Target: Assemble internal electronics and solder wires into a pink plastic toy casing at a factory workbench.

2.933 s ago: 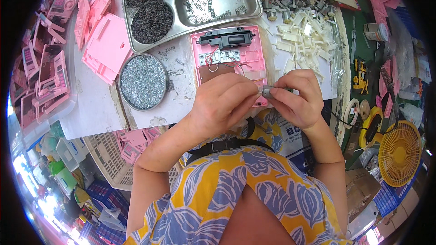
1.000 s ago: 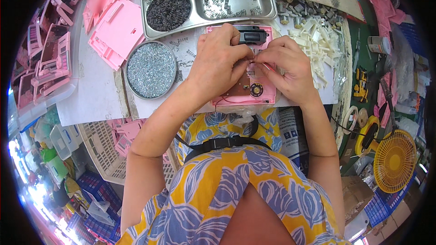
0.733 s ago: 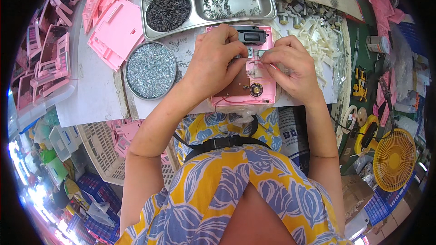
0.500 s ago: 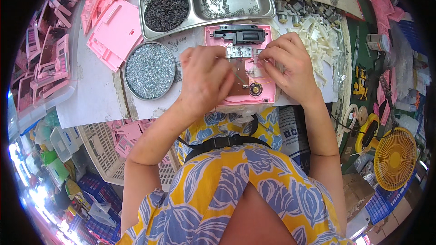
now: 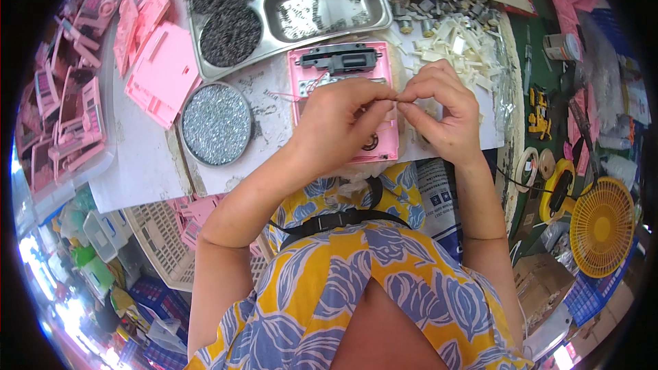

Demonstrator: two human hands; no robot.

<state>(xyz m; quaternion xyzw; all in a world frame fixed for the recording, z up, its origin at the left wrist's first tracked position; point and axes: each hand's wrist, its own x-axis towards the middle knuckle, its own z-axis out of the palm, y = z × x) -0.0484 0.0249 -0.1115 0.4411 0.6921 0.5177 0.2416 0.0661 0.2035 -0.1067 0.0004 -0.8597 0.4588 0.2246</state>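
Pink plastic housing [image 5: 346, 106], light and rigid, lies at the tabletop's near edge. A tiny part, easily dropped, is pinched between left hand [image 5: 339, 123] and right hand [image 5: 442, 106]; fingertips closed.

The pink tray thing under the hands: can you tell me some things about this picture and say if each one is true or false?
1. Both hands are above the pink housing. True: the left hand and right hand meet over it, fingertips pinched together.
2. The round tin of shiny little parts is on the person's right. False: it lies to the left of the left hand.
3. A yellow fan stands at the right side. True.
4. The metal tray has nothing in it. False: its compartments hold dark and silvery small parts.
5. The white plastic pieces are heaped beside the stacked pink covers. False: they lie beyond the right hand, the covers far left.
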